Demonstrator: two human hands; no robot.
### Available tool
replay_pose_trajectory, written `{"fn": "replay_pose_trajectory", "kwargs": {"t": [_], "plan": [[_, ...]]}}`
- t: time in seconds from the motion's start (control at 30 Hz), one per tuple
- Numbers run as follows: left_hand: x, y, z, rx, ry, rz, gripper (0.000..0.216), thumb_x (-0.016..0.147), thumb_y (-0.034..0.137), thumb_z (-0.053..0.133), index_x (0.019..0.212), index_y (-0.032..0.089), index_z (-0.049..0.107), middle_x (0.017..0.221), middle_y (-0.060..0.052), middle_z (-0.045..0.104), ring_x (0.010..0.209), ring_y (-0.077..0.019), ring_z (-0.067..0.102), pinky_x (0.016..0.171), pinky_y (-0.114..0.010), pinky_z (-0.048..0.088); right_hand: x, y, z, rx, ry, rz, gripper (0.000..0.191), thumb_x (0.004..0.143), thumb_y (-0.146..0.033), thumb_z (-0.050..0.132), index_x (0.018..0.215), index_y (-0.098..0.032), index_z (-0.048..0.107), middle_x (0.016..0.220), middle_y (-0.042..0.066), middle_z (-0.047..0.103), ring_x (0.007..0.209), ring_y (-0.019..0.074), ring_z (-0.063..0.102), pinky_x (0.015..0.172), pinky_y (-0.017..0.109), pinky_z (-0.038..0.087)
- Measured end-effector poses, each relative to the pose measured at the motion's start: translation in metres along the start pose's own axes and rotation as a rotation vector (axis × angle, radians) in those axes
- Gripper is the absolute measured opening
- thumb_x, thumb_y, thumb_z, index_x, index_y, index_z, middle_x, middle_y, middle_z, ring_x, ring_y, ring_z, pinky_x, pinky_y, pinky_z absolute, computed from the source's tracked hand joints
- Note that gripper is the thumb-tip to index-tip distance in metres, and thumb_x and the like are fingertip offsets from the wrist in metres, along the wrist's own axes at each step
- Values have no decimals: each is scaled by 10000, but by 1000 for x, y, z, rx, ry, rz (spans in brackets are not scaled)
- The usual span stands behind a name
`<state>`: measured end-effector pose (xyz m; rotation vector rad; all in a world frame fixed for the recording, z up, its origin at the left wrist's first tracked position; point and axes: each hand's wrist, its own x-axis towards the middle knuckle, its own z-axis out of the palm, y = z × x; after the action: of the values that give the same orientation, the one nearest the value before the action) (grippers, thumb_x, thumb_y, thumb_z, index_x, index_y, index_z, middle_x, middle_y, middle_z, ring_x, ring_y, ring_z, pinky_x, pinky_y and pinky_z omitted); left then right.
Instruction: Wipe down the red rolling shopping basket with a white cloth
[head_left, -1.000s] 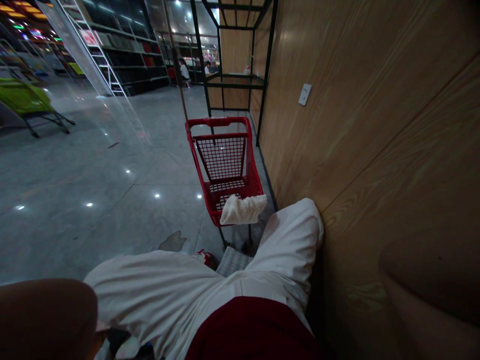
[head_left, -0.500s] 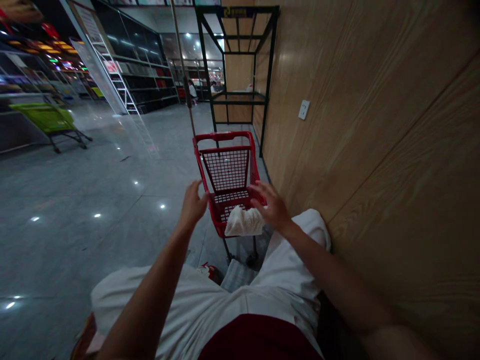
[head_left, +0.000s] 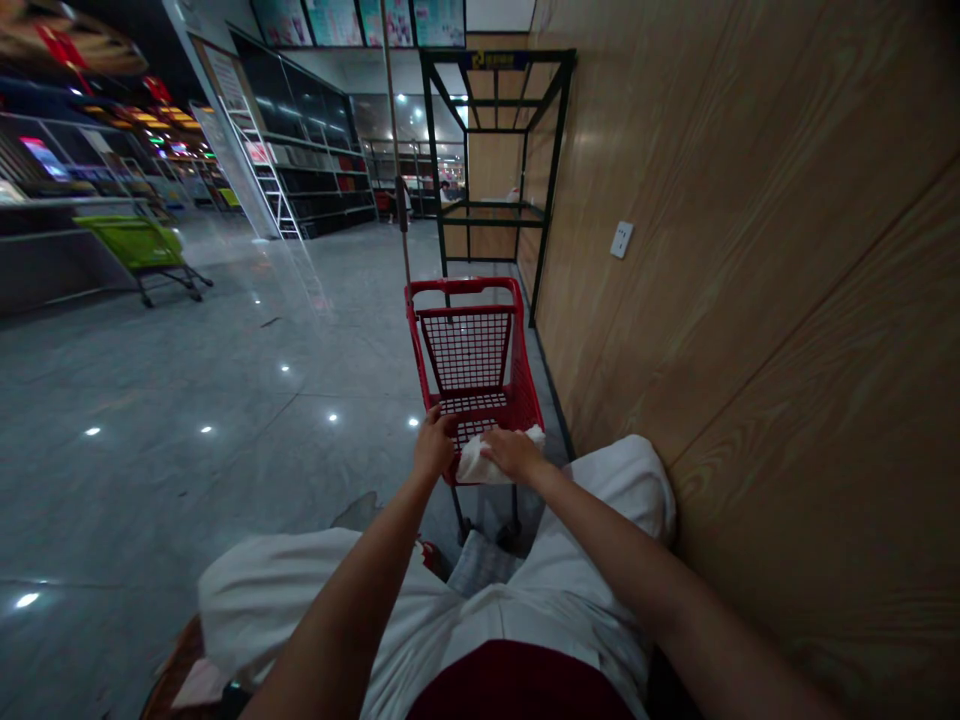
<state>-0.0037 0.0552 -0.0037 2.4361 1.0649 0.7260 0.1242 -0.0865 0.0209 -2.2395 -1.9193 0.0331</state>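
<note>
A red shopping cart [head_left: 529, 390] with a grid basket stands between my knees. Over its near rim lies a crumpled white cloth [head_left: 474, 466]. My right hand [head_left: 511, 452] is closed on the top of this cloth, thumb toward the left. At the cart's near left edge is my left hand [head_left: 435, 445], its fingers curled over the rim beside the cloth. Part of the cloth is hidden under my right hand. A thin pole [head_left: 393, 120] rises from the cart's left handle corner.
A wood-panelled wall [head_left: 720, 250] with a white socket [head_left: 622, 240] runs close along my right side. Beyond the cart stands a black metal rack [head_left: 551, 180]. A green shopping cart [head_left: 142, 245] and a ladder [head_left: 262, 170] are farther left on the shiny grey floor [head_left: 247, 420].
Both hands have come closer together onto the cart's near end. My right hand has taken hold of the white cloth, and my left hand has moved right onto the rim. The view has tilted up.
</note>
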Motion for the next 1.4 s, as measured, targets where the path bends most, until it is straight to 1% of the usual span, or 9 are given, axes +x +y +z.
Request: {"fn": "replay_pose_trajectory", "kwargs": {"t": [0.13, 0.27, 0.43, 0.57, 0.73, 0.93, 1.1, 1.3, 1.4], "plan": [[-3, 1, 4, -44, 23, 20, 421, 721, 31, 428, 1014, 195, 682, 1307, -66, 471, 1214, -209, 457, 1068, -348, 361, -5, 25, -9, -30, 23, 220, 340, 986, -290, 263, 1020, -201, 590, 1078, 70, 613, 956, 164, 562, 775, 262, 370], [-3, 5, 13, -71, 98, 13, 380, 714, 38, 439, 934, 201, 702, 1234, -68, 501, 1179, -215, 473, 1053, -367, 376, -3, 7, 4, -81, 154, 303, 332, 972, -360, 313, 1159, -190, 526, 1111, 94, 576, 949, 191, 566, 783, 286, 388], [-2, 1, 15, -103, 120, 29, 309, 712, 58, 477, 858, 202, 709, 1133, -73, 534, 1127, -217, 494, 1014, -369, 409, 12, -34, 27, -32, 218, 132, 330, 948, -386, 388, 1216, -212, 472, 1161, 80, 545, 914, 183, 568, 760, 296, 432], [-3, -7, 13, -157, 98, 62, 323, 689, 36, 479, 844, 204, 707, 1106, -62, 526, 1091, -206, 508, 984, -364, 434, 11, -30, 32, 22, 281, -93, 213, 937, -275, 431, 1075, -209, 578, 1256, 67, 522, 956, 160, 566, 797, 282, 451], [-4, -9, 15, -214, 125, 73, 397, 648, -21, 432, 827, 209, 702, 1093, -49, 507, 1061, -183, 518, 995, -365, 428, -3, -12, 23, 0, 433, 12, 188, 901, -343, 513, 942, -247, 669, 1359, 66, 459, 1232, 248, 400, 1033, 498, 277], [-6, -10, 14, -222, 132, 60, 344, 668, 14, 462, 827, 201, 703, 1085, -55, 505, 1054, -191, 517, 981, -363, 438, -6, -36, 26, -80, 224, -104, 601, 797, -591, 557, 1306, -285, 462, 1453, 124, 324, 1170, 288, 430, 906, 447, 362], [-6, -13, 10, -184, 120, 71, 363, 670, 8, 440, 811, 205, 711, 1075, -53, 513, 1063, -189, 512, 1008, -365, 415, -2, -21, 22, -178, 92, -127, 356, 875, -500, 481, 1101, -244, 585, 1091, 96, 590, 929, 228, 537, 769, 335, 372], [-7, -5, 11, -180, 129, 61, 373, 661, 4, 429, 787, 209, 714, 1076, -51, 520, 1051, -191, 513, 993, -371, 420, -17, 40, 4, -211, 111, -95, 447, 862, -581, 456, 994, -190, 627, 972, 88, 606, 890, 214, 542, 819, 325, 321], [-6, 4, 15, -160, 152, 25, 370, 662, -2, 429, 781, 205, 713, 1050, -59, 524, 1051, -199, 508, 989, -374, 419, -16, 40, 2, -165, 81, -77, 460, 891, -575, 402, 1041, -199, 621, 985, 84, 605, 875, 198, 553, 785, 302, 329]]}}
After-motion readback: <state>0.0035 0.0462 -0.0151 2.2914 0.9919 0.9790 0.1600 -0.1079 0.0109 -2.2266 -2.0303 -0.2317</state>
